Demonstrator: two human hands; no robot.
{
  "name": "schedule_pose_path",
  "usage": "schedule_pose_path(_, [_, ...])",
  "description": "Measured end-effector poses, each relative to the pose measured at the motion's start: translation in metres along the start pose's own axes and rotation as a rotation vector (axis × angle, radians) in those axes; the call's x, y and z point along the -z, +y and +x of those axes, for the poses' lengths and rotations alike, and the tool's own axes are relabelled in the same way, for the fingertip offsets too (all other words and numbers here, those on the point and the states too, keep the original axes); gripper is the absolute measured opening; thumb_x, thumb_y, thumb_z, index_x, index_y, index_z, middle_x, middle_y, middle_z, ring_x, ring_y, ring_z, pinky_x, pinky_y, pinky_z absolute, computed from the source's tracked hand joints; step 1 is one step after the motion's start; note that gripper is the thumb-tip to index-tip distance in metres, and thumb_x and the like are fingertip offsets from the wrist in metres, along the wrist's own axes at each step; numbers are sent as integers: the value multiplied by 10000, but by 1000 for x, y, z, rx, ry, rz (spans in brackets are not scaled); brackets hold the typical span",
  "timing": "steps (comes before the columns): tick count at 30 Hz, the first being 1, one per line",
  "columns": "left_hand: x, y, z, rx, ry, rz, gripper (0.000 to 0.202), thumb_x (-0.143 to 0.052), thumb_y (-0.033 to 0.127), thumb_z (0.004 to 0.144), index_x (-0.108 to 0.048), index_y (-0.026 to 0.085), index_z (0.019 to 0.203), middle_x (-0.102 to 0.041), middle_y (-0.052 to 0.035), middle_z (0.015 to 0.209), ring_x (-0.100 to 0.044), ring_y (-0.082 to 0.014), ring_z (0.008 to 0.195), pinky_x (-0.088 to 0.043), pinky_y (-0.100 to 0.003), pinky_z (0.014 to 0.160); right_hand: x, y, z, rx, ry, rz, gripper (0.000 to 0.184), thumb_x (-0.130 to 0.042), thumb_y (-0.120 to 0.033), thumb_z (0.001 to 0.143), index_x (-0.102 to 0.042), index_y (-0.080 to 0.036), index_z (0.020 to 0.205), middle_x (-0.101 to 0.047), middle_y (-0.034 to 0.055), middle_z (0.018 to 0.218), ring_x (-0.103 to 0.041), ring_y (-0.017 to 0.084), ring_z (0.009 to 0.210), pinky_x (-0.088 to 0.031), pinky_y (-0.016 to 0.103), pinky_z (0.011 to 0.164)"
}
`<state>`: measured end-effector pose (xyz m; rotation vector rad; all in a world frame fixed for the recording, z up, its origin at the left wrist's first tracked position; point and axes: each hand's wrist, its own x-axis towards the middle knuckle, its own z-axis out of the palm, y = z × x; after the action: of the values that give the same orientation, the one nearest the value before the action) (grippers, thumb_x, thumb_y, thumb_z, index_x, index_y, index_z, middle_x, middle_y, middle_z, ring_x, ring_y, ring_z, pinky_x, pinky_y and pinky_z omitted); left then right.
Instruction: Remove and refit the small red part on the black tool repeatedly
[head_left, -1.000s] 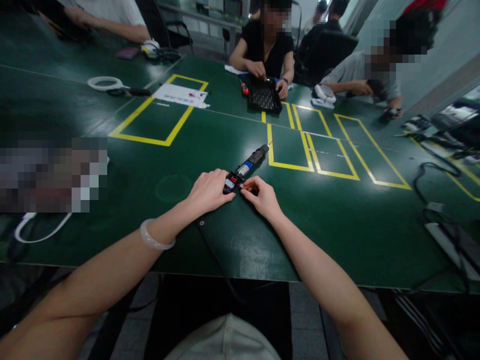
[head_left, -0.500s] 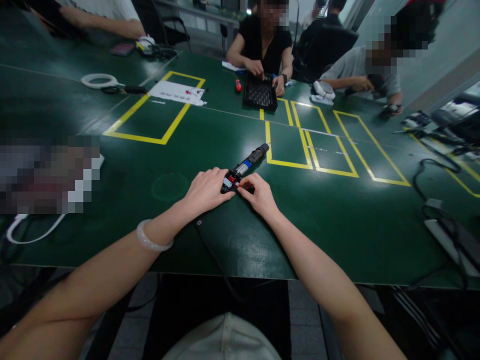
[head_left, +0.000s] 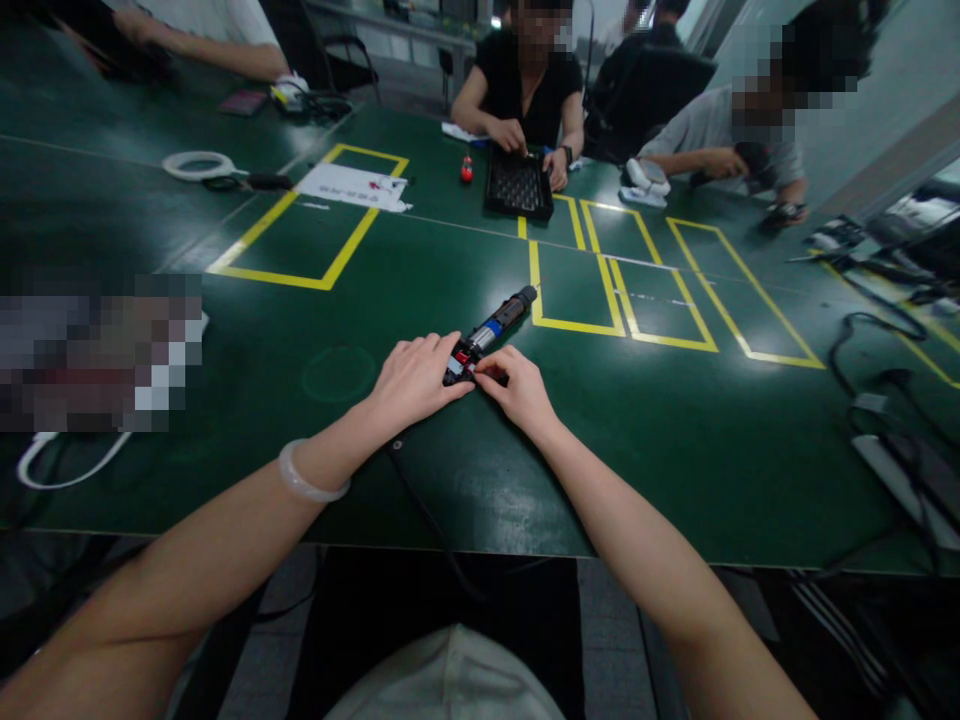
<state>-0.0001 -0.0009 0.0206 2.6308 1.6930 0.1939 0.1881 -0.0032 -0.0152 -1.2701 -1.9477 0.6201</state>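
An electric screwdriver (head_left: 491, 330) lies slantwise on the green table, its thin tip pointing away to the right. Its casing is open along the top, showing a silver and blue barrel and red and white parts inside. My left hand (head_left: 416, 380), with a white bangle on the wrist, is closed around the near end and holds it against the table. On the other side, my right hand (head_left: 517, 385) pinches thumb and finger together at the red and white parts. What sits between those fingertips is too small to make out. A black cable (head_left: 420, 495) runs from below my left hand over the table edge.
Yellow tape rectangles (head_left: 577, 324) mark the green table (head_left: 465, 490). Across it, a person works over a black tray (head_left: 519, 185) near a red object (head_left: 466, 170). White paper (head_left: 349, 187) and a ring-headed tool (head_left: 199, 165) lie left; a power strip (head_left: 900, 490) and cables lie right.
Almost nothing has moved; both hands keep their places on the screwdriver. My right fingertips have shifted very slightly, and the view has turned a little.
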Motion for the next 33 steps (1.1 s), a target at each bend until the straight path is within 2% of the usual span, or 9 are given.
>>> schedule_pose_path(3, [0,1,1,-10,11,10,679,-615,527,895,-454,135,1425,-627,-166,1234,-582,-340,1138,-397,-409,923,-2,-1,1,-38,-19,-2,47,-668,-175,857,-675,-215,880,-655,11,844,-602,166,775,-476,297,763])
schedule_pose_path(10, [1,3,2,-11,37,12,661,-615,540,892,-490,110,1378,-640,-171,1196,-594,-340,1111,-387,-401,915,-3,-3,-1,-3,-11,-24,80,-606,-186,888,-672,-213,925,-712,40,931,-637,198,883,-484,331,833])
schedule_pose_path(21, [0,6,4,33,48,-24,590,-553,542,928,-522,126,1345,-647,-176,1172,-608,-350,1080,-386,-416,884,-5,-1,-2,10,-1,58,154,-522,-150,858,-579,-225,980,-689,17,907,-635,183,833,-492,317,813])
schedule_pose_path(28, [3,3,5,66,33,-9,538,-573,561,912,-589,137,1243,-671,-149,1122,-623,-334,1037,-397,-397,848,-5,1,-2,18,6,62,127,-518,-176,865,-595,-218,958,-666,16,855,-624,185,813,-483,310,785])
schedule_pose_path(33, [6,-4,6,88,4,12,530,-567,553,918,-593,162,1275,-662,-147,1134,-615,-335,1054,-398,-400,860,-4,3,-2,19,3,60,115,-518,-185,874,-609,-213,939,-664,18,862,-626,178,813,-480,305,786])
